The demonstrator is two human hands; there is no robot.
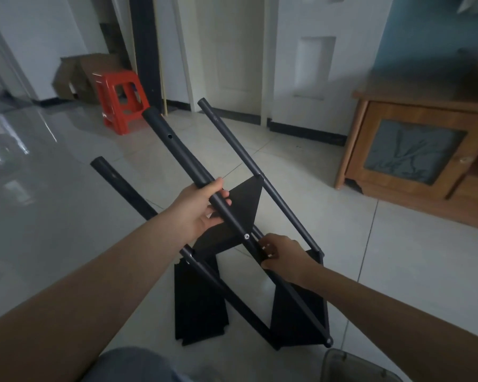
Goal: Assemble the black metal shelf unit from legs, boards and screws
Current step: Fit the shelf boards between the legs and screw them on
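Note:
The partly built black shelf unit lies tilted on the tiled floor in front of me. My left hand [202, 206] grips the middle black leg [174, 146], which has a silver screw [246, 236] fixed through it into a black board [242, 204]. My right hand [283, 256] holds the same leg just below that screw, fingers curled round it. A second leg [249, 158] runs parallel on the right and a third leg [122, 183] on the left. Two lower boards [199, 299] [298, 312] rest on the floor.
A red plastic stool [122, 100] and a cardboard box [78, 75] stand at the back left. A wooden cabinet [414, 150] stands at the right. A grey container rim [356, 365] shows at the bottom right, and my knee [133, 365] at the bottom edge.

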